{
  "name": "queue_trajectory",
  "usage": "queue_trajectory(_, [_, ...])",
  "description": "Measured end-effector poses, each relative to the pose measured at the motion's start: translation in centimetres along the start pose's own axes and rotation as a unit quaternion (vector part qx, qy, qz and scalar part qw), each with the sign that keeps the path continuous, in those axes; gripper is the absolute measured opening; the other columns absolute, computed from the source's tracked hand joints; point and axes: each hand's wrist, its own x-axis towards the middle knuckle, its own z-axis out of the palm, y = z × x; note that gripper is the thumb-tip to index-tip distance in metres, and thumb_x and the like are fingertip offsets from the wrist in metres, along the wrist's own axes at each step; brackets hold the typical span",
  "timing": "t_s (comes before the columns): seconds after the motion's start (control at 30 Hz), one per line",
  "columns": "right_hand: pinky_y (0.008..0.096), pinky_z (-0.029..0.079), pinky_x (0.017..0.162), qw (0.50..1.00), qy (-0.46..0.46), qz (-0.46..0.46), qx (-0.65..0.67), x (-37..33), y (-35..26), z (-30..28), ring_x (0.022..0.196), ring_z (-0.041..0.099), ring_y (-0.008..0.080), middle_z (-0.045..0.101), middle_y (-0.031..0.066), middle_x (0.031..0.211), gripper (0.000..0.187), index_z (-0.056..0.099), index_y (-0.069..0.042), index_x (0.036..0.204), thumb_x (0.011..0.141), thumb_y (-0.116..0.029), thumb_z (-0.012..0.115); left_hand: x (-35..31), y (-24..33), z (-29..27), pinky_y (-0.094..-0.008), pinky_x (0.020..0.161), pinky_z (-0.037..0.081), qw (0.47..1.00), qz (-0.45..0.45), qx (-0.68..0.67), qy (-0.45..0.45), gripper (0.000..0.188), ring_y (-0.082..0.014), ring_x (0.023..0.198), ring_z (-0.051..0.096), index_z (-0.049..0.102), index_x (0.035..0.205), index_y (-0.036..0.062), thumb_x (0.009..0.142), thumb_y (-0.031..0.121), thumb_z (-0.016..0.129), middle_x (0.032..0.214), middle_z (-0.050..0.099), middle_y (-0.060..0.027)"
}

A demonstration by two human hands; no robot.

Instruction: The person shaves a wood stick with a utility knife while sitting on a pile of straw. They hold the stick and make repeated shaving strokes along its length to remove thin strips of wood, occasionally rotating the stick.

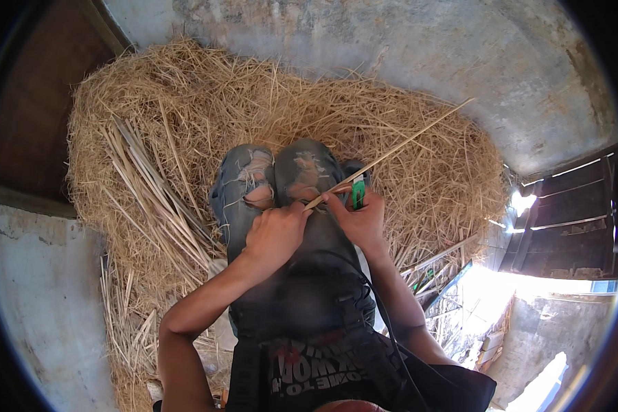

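A long, thin bamboo stick (412,137) slants from above my lap up to the far right. Its near end is pinched in my closed left hand (276,235), over my thighs. Close beside it, my right hand (365,218) is closed too, with its thumb against the same stick. A small green tool (358,193) with a pale end sticks up from the right fingers; the grip hides most of it, so its exact kind does not show. Both hands are in front of my ripped jeans (250,172), just nearer than the knees.
A heap of dry straw (419,165) surrounds my legs. A bundle of pale sticks (147,182) lies on it at the left. A concrete wall (460,41) rises behind, with dark wooden boards (563,226) at the right. A black cable (384,309) runs by my right forearm.
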Motion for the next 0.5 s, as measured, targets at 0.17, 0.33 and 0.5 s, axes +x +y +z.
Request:
queue_trajectory(0.17, [0.0266,0.043,0.054,0.999,-0.018,-0.005,-0.035,0.1,-0.2,0.3,0.059,0.056,0.0061,0.067,0.0030,0.067,0.016,0.073,-0.002,0.088,0.088,-0.015,0.083,0.0,0.1,-0.1,-0.0570,0.070,0.054,0.998,-0.021,-0.001,-0.056,0.027,-0.0433,0.080,0.071,0.061,0.096,0.0022,0.104,0.027,0.056,0.083,0.072,-0.0184])
queue_trajectory(0.33, [0.0310,0.046,0.057,0.997,-0.072,-0.010,-0.032,0.2,-0.3,-0.3,0.059,0.059,0.0117,0.066,0.0080,0.067,0.015,0.072,0.000,0.091,0.091,-0.014,0.078,-0.1,0.2,-0.3,-0.0567,0.071,0.055,0.997,-0.019,0.024,-0.069,0.027,-0.0436,0.079,0.071,0.060,0.098,0.0020,0.105,0.027,0.054,0.085,0.072,-0.0185])
queue_trajectory(0.5, [0.0322,0.047,0.060,0.992,-0.113,-0.061,-0.011,0.2,0.2,-0.8,0.063,0.060,0.0132,0.067,0.0098,0.071,0.014,0.069,0.001,0.097,0.095,-0.012,0.073,-0.1,0.8,-0.9,-0.0569,0.073,0.055,0.995,-0.029,0.027,-0.089,0.028,-0.0439,0.082,0.071,0.060,0.098,0.0017,0.106,0.028,0.053,0.085,0.072,-0.0192])
